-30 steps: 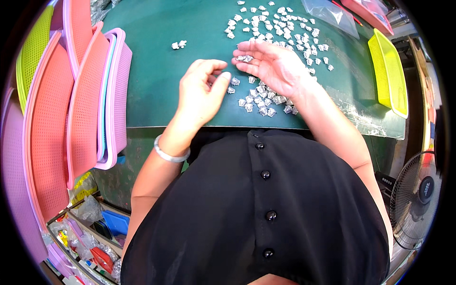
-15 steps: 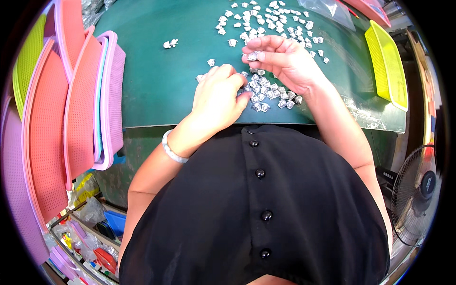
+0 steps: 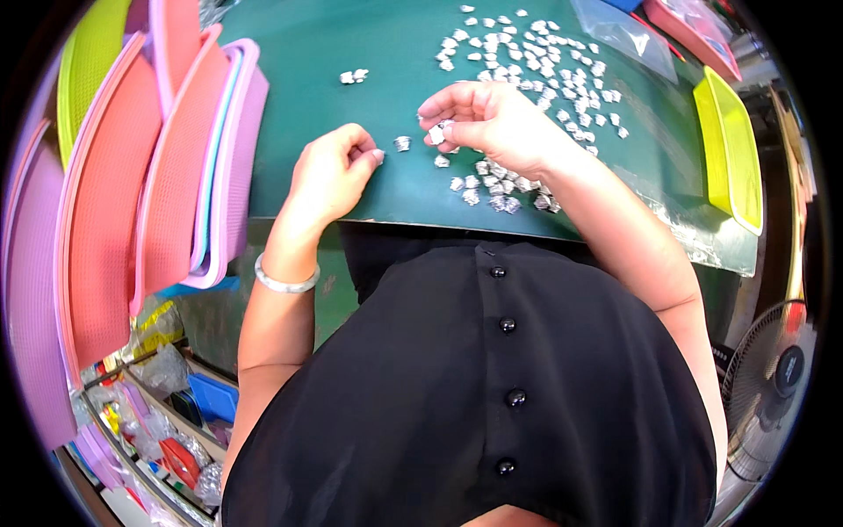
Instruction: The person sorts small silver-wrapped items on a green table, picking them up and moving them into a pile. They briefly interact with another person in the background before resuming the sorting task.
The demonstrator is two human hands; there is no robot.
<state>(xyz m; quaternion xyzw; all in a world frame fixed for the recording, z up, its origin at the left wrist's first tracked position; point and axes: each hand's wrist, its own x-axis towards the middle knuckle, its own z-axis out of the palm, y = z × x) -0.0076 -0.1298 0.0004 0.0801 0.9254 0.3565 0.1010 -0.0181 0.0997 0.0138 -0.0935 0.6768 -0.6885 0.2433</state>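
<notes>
My right hand [image 3: 500, 127] is above the table with a small silvery piece [image 3: 436, 134] pinched between thumb and fingers. To its left, my left hand [image 3: 332, 176] hovers over the green tabletop [image 3: 307, 114], fingers curled in toward the thumb. Whatever may be between those fingertips is hidden. A single silvery piece [image 3: 402, 143] lies just right of the left hand. Below the right hand sits a close pile of shiny, knobbly pieces [image 3: 505, 182], partly covered by the wrist. Many paler ones [image 3: 544, 61] are scattered farther back.
Stacked pink, purple and green plastic baskets [image 3: 110, 202] stand along the left. A yellow-green basket [image 3: 733, 149] is at the table's right edge. Clear plastic bags [image 3: 623, 35] lie at the back right. A fan [image 3: 773, 378] stands at lower right.
My left hand has drawn away leftward from the pile, its fingers now curled together. The right hand still pinches a silvery piece and sits slightly farther left. The whole view has shifted a little.
</notes>
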